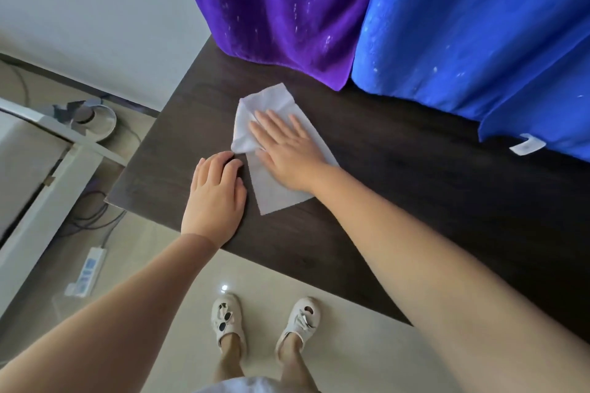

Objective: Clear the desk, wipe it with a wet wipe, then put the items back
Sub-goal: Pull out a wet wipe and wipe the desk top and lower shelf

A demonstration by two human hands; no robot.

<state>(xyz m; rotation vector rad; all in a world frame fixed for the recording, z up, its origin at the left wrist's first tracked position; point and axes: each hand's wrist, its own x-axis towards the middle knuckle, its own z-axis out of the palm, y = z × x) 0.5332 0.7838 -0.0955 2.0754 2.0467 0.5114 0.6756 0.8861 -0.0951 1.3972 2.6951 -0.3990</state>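
Note:
A white wet wipe (274, 99) lies spread on the dark wooden desk (415, 175), near its left end. My right hand (287, 150) presses flat on the middle of the wipe, fingers apart and pointing to the far left. One corner of the wipe is folded over beside those fingers. My left hand (215, 191) rests on the desk just left of the wipe, fingers curled, fingertips touching the wipe's left edge.
A purple cloth (281, 9) and a blue cloth (479, 29) hang over the desk's far edge. On the tiled floor to the left lie a white power strip (86, 271), cables and a round fan (92, 121), beside white furniture (28, 169).

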